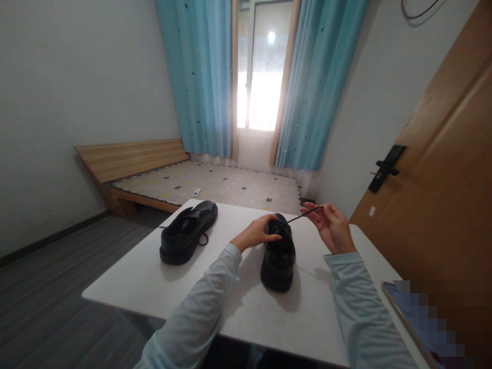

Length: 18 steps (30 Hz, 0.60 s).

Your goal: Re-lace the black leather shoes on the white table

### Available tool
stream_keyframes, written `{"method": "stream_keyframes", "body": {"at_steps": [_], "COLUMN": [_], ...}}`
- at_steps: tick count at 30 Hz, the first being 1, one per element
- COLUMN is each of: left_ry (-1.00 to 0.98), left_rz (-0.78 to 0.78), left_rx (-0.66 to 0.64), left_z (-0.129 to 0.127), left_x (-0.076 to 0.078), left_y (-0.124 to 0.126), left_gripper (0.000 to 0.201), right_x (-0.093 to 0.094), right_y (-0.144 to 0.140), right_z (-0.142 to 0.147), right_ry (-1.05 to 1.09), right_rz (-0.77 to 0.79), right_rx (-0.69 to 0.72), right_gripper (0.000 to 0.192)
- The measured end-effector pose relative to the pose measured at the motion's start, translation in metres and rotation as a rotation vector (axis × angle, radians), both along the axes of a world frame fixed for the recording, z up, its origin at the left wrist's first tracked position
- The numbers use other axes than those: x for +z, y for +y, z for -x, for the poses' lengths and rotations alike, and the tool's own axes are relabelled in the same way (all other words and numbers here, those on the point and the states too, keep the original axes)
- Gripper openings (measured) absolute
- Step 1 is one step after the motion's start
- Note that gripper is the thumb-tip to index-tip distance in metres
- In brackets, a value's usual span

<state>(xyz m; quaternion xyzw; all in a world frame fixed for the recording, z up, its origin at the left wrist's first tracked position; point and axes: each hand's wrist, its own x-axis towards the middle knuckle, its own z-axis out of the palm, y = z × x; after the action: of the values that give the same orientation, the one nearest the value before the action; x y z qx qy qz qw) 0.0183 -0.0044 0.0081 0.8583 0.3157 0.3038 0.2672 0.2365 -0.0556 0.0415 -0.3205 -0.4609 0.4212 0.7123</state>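
Shoelace (pixel 303 214) runs tight from the near black shoe (pixel 278 256) up to the right, pinched in the right hand (pixel 333 225), while the left hand (pixel 257 233) presses the shoe's top.

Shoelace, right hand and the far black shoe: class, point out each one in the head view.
shoelace (pixel 305 213), head view, the taut stretch.
right hand (pixel 332 227), head view, the palm, pinching the lace.
far black shoe (pixel 188 231), head view, its upper.

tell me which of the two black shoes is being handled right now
The black shoe on the right: the left hand rests on its top and the right hand pulls its lace taut. The other shoe sits untouched.
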Motion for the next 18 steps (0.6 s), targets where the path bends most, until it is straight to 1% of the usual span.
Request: {"method": "stream_keyframes", "body": {"at_steps": [4,7,10,12,13,15,16,18], "left_ry": [0.003,0.001,0.003,0.005,0.004,-0.006,-0.015,-0.037], "left_rz": [-0.011,-0.010,-0.010,-0.012,-0.017,-0.036,-0.053,-0.091], "left_rx": [-0.006,-0.002,-0.011,-0.020,-0.024,-0.033,-0.039,-0.050], "left_z": [0.000,0.001,0.001,0.001,0.001,0.000,-0.001,-0.002], "left_x": [-0.001,-0.002,-0.004,-0.005,-0.005,-0.005,-0.004,-0.002], "left_y": [0.001,0.002,0.004,0.005,0.005,0.004,0.003,0.000], "left_gripper": [0.055,0.054,0.054,0.054,0.054,0.054,0.054,0.053], "right_x": [0.002,0.004,0.005,0.005,0.005,0.004,0.003,0.001], "right_y": [-0.002,-0.003,-0.004,-0.004,-0.004,-0.004,-0.004,-0.004], "right_z": [-0.002,-0.001,-0.005,-0.009,-0.011,-0.014,-0.015,-0.014], "right_ry": [-0.071,-0.075,-0.083,-0.131,-0.186,-0.370,-0.483,-0.683], "right_rz": [-0.026,-0.069,-0.114,-0.133,-0.126,-0.066,-0.020,0.064], "right_rx": [0.003,0.005,-0.036,-0.110,-0.160,-0.242,-0.252,-0.224], "right_gripper": [0.026,0.026,0.026,0.026,0.026,0.025,0.024,0.025]}}
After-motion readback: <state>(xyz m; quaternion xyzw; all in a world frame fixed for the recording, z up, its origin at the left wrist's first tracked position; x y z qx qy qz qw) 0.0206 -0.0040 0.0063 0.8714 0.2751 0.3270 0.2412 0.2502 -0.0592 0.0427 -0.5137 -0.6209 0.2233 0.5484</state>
